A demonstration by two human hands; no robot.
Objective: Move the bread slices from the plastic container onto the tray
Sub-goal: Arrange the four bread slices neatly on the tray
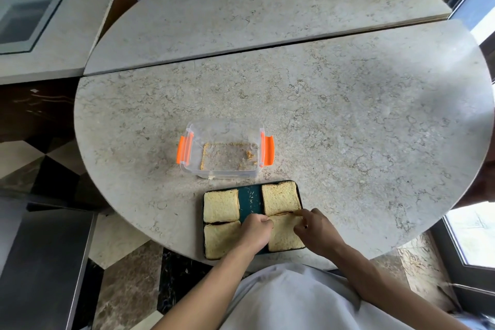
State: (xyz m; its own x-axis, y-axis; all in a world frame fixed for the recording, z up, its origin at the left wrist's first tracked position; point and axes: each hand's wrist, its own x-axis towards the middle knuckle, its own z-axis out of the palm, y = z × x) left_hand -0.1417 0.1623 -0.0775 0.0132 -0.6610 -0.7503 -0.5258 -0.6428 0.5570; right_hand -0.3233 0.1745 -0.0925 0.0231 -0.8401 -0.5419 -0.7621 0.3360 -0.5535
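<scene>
A dark green tray (251, 198) lies at the near edge of the round table with several bread slices on it. One slice (221, 205) is at the far left, one (281, 197) at the far right, one (221, 238) at the near left. My left hand (254, 233) and my right hand (318, 230) both pinch the edges of the near right slice (284, 236), which lies on the tray. The clear plastic container (225, 153) with orange clips stands just beyond the tray and holds only crumbs.
The round marble table (348, 115) stretches far beyond the container, with a seam across it. A counter with a glass inset (29, 16) stands at the far left. A window frame (471, 236) is at the right. My white shirt fills the near bottom.
</scene>
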